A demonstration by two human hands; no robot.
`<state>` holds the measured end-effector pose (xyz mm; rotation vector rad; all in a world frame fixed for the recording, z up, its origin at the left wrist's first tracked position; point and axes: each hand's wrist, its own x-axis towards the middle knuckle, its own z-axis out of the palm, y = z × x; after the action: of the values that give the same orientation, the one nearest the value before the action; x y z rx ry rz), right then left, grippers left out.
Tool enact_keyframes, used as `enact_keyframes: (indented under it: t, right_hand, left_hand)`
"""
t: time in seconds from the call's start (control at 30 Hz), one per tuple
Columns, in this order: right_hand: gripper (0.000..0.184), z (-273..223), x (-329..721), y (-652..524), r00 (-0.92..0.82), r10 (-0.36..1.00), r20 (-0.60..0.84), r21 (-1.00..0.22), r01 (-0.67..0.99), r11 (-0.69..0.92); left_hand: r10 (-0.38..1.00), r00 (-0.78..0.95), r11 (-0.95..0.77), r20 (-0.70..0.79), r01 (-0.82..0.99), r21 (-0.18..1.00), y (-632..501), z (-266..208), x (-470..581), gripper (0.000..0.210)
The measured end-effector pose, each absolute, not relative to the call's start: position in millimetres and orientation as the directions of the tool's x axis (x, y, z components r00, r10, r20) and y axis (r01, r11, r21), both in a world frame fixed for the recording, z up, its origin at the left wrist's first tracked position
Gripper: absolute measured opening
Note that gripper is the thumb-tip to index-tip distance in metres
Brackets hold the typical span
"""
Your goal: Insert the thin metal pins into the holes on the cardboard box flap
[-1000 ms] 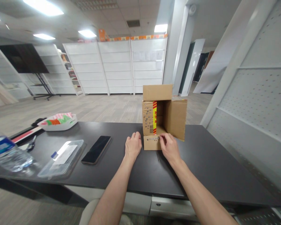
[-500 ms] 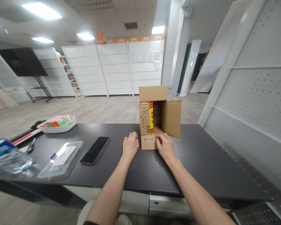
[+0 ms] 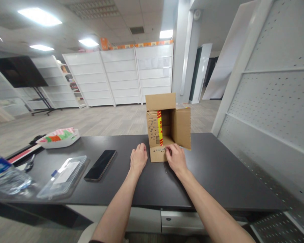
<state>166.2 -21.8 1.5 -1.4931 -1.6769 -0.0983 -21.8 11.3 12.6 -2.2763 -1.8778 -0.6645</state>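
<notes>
An open cardboard box [image 3: 168, 125] stands on the desk, its opening facing me. Its left flap [image 3: 153, 128] bears many small grey spots and a red-and-yellow tape strip [image 3: 159, 128]. Along the lower flap [image 3: 157, 156] runs a row of small grey marks or pieces. My right hand [image 3: 176, 157] is at that flap's right part, thumb and fingers pinched together; whatever is between them is too small to name. Left of the box, my left hand [image 3: 138, 157] rests with curled fingers, their contents hidden. A thin dark rod [image 3: 165, 167] lies on the desk just below the flap.
On the dark desk [image 3: 218, 175] lie a phone [image 3: 100, 165], a clear plastic case [image 3: 63, 177] and a water bottle [image 3: 8, 175]. Farther back at left is a white basket [image 3: 60, 143] with colourful contents. A perforated panel [image 3: 276, 98] rises along the right side.
The whole view has shifted slightly, so the scene sits a little farther left. Both hands keep nearly the same places and grips beside the box.
</notes>
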Motion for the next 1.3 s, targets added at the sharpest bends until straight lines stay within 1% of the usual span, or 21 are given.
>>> enact_keyframes:
  t: [0.17, 0.27, 0.33, 0.4, 0.47, 0.53, 0.57, 0.63, 0.7, 0.77, 0.9, 1.03, 1.1, 1.13, 1.2, 1.27, 1.3]
  right_hand:
    - [0.016, 13.2, 163.6, -30.8, 0.021, 0.770, 0.637, -0.431, 0.839, 0.334]
    - [0.013, 19.0, 163.0, -44.8, -0.030, 0.825, 0.564, -0.452, 0.825, 0.339]
    - [0.010, 18.1, 161.8, -57.4, -0.039, 0.868, 0.496, -0.459, 0.836, 0.300]
    - [0.009, 14.1, 159.2, -70.4, 0.002, 0.896, 0.444, -0.436, 0.874, 0.214]
    - [0.014, 9.4, 155.2, -81.2, 0.052, 0.916, 0.398, -0.400, 0.908, 0.122]
    - [0.021, 7.0, 150.5, -88.2, 0.072, 0.929, 0.364, -0.350, 0.934, 0.064]
    - [0.022, 7.2, 148.3, -90.2, 0.076, 0.935, 0.345, -0.325, 0.945, 0.043]
    - [0.019, 10.0, 145.1, -91.8, 0.077, 0.953, 0.294, -0.282, 0.959, 0.010]
    - [0.012, 14.9, 144.0, -91.1, 0.075, 0.971, 0.228, -0.254, 0.967, -0.015]
    - [0.009, 19.8, 144.7, -89.4, 0.070, 0.984, 0.163, -0.234, 0.972, -0.030]
    - [0.017, 26.8, 146.9, -85.9, 0.049, 0.997, 0.059, -0.193, 0.981, -0.037]
    - [0.024, 32.2, 148.0, -83.9, 0.017, 1.000, 0.015, -0.164, 0.986, -0.015]
    - [0.021, 34.5, 150.1, -83.5, -0.004, 1.000, -0.005, -0.199, 0.980, 0.003]
    - [0.019, 35.0, 151.8, -83.2, -0.015, 1.000, -0.013, -0.241, 0.970, 0.011]
    - [0.016, 33.9, 156.4, -82.3, -0.040, 0.999, 0.003, -0.365, 0.930, 0.038]
    - [0.014, 29.6, 161.2, -80.7, -0.065, 0.994, 0.083, -0.494, 0.864, 0.097]
    - [0.014, 26.6, 163.0, -79.5, -0.065, 0.986, 0.154, -0.549, 0.824, 0.140]
  left_hand:
    - [0.911, 0.131, -0.218, 0.390, 0.958, 0.187, 10.9, 12.7, -21.8, 0.017]
    - [0.917, 0.132, -0.216, 0.376, 0.957, 0.192, 10.7, 13.2, -21.4, 0.018]
    - [0.918, 0.143, -0.226, 0.370, 0.955, 0.192, 10.8, 13.5, -21.2, 0.018]
    - [0.919, 0.152, -0.233, 0.364, 0.954, 0.190, 10.8, 13.7, -21.5, 0.019]
    - [0.920, 0.154, -0.234, 0.361, 0.954, 0.188, 10.6, 14.2, -22.0, 0.020]
    - [0.919, 0.156, -0.235, 0.361, 0.954, 0.186, 10.2, 14.8, -22.4, 0.020]
    - [0.918, 0.160, -0.239, 0.364, 0.954, 0.184, 9.9, 15.1, -22.5, 0.020]
    - [0.911, 0.168, -0.249, 0.376, 0.952, 0.177, 9.5, 15.6, -22.6, 0.020]
    - [0.905, 0.173, -0.256, 0.389, 0.951, 0.171, 9.3, 15.8, -22.5, 0.020]
    - [0.902, 0.176, -0.260, 0.395, 0.951, 0.169, 9.4, 15.8, -22.4, 0.019]
    - [0.897, 0.186, -0.272, 0.402, 0.948, 0.168, 9.5, 15.2, -22.7, 0.021]
    - [0.902, 0.177, -0.260, 0.393, 0.951, 0.168, 9.9, 14.6, -22.6, 0.022]
    - [0.904, 0.183, -0.262, 0.386, 0.951, 0.164, 10.8, 14.1, -22.6, 0.022]
    - [0.904, 0.187, -0.266, 0.385, 0.950, 0.163, 11.4, 13.7, -22.6, 0.022]
    - [0.900, 0.191, -0.271, 0.391, 0.949, 0.161, 12.5, 12.7, -22.7, 0.021]
    - [0.895, 0.193, -0.276, 0.403, 0.948, 0.158, 13.3, 11.7, -22.9, 0.020]
    - [0.892, 0.194, -0.278, 0.408, 0.948, 0.156, 13.5, 11.3, -23.0, 0.020]
